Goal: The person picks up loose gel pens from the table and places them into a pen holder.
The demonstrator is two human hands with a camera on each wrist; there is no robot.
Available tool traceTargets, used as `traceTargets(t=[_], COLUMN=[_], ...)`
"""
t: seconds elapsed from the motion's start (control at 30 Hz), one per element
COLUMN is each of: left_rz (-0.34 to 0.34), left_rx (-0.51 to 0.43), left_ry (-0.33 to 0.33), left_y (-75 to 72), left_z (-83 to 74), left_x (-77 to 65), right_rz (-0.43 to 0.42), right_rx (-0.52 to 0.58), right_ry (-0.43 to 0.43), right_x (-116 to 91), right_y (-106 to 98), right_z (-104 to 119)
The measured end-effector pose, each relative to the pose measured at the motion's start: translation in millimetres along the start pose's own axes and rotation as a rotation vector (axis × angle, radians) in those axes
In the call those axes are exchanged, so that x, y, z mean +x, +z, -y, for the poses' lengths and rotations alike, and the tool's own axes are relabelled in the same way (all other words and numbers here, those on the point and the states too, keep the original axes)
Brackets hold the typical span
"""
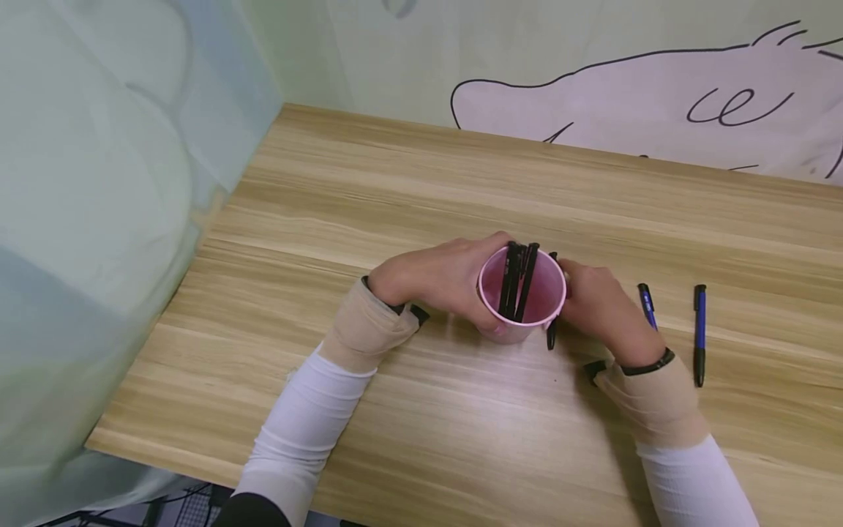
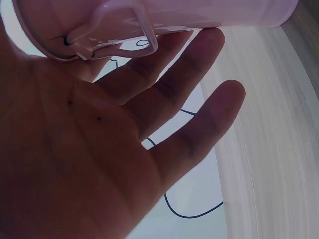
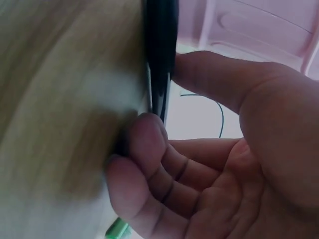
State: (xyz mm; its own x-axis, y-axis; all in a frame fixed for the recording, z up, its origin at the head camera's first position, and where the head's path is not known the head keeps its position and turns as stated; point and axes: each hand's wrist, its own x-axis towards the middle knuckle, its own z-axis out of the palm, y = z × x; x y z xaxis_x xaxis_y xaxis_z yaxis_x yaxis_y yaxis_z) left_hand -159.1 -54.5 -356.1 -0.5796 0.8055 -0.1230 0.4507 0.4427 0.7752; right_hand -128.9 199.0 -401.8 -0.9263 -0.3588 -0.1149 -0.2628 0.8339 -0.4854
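A pink plastic cup point(image 1: 510, 333) stands tilted toward the camera, with several black pens point(image 1: 519, 282) leaning inside it. My left hand point(image 1: 454, 278) grips the cup from its left side; in the left wrist view the cup's loop handle point(image 2: 152, 37) shows near the fingers, two of which spread away from it. Just right of the cup, my right hand point(image 1: 599, 304) pinches a black pen point(image 1: 552, 337) between thumb and fingertips. The right wrist view has that pen close over the wood surface, its far end cut off by the frame.
Right of my right hand, two blue-and-black pens lie on the wooden table point(image 1: 369, 197): one point(image 1: 648, 306) partly behind the wrist, the other point(image 1: 700, 333) farther right. A wall with a line drawing point(image 1: 626, 95) borders the back, and pale fabric point(image 1: 99, 219) hangs at left.
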Motion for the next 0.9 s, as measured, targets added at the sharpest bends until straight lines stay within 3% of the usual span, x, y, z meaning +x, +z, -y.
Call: traceTargets(t=[0.13, 0.4, 0.67, 0.9], left_rz=[0.001, -0.006, -0.008, -0.004], left_rx=[-0.007, -0.003, 0.000, -0.004], left_ry=[-0.011, -0.005, -0.006, -0.014], left_y=[0.1, 0.2, 0.1, 0.6], left_z=[-0.8, 0.3, 0.6, 0.1], left_x=[0.0, 0.8, 0.6, 1.3], right_rz=[-0.012, 0.046, 0.032, 0.032], right_rx=[0.001, 0.021, 0.012, 0.017], right_ry=[-0.007, 0.035, 0.006, 0.031], right_x=[-0.2, 2.6, 4.3, 4.1], right_y=[1.4, -0.6, 0.4, 0.4], right_z=[0.2, 2.4, 3.8, 2.9])
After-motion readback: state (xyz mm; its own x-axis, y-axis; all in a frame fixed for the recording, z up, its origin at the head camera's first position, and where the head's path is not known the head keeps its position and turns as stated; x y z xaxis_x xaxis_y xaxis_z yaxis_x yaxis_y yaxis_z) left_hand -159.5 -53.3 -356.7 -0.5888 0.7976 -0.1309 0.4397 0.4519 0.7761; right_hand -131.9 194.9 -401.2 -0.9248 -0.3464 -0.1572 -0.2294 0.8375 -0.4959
